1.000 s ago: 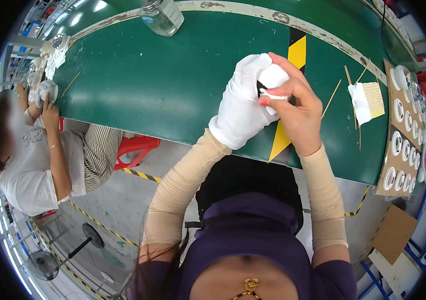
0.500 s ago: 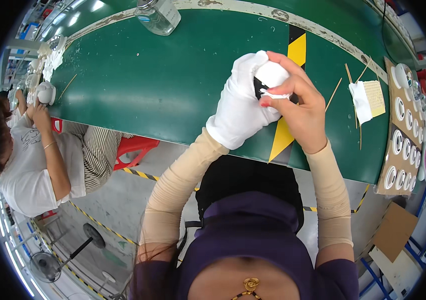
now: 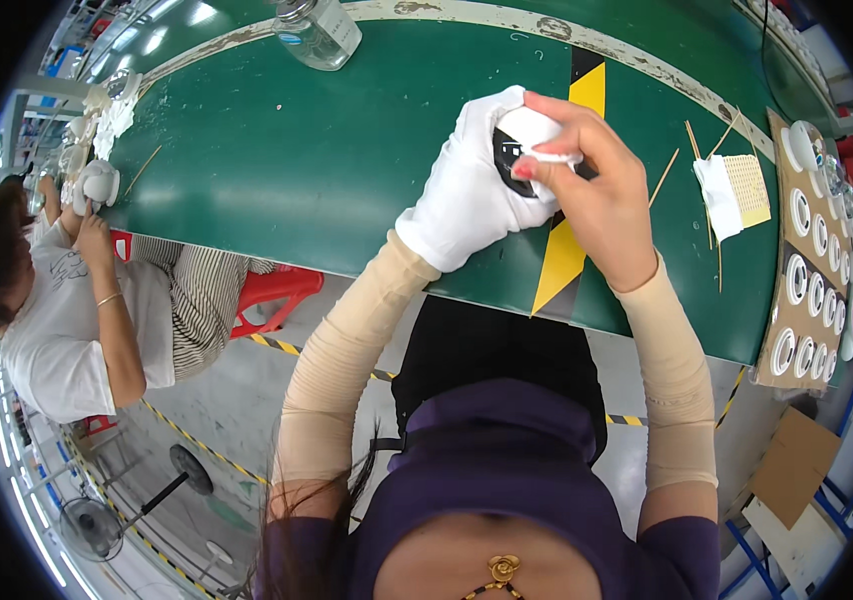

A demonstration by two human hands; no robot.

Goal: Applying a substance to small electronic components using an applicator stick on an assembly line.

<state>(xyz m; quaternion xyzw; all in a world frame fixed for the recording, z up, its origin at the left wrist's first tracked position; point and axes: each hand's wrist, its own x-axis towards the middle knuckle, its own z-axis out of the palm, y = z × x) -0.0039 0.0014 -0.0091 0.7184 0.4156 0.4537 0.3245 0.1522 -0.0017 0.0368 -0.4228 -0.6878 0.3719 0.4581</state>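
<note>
My left hand (image 3: 462, 185) wears a white glove and is closed around a rounded device with a glossy black face (image 3: 509, 158), held above the green table. Against that black face, my bare right hand (image 3: 609, 195) has its thumb and fingers pinched on a small white cloth (image 3: 557, 157). A smooth white area (image 3: 530, 125) lies beside the black face; whether it is casing or cloth I cannot tell. The glove and fingers hide the rest of the device.
On the green table (image 3: 277, 170) a glass jar (image 3: 317, 35) stands at the far edge. Right of my hands lie thin wooden sticks (image 3: 665, 178) and a white cloth on a yellowish pad (image 3: 750, 190). A cardboard tray (image 3: 782, 300) holds several white rings. At left, a co-worker (image 3: 77, 330) sits handling a white round thing.
Both my hands have shifted slightly left and away from me with the device. More of the glossy black face shows now, and the right fingers stay against it.
</note>
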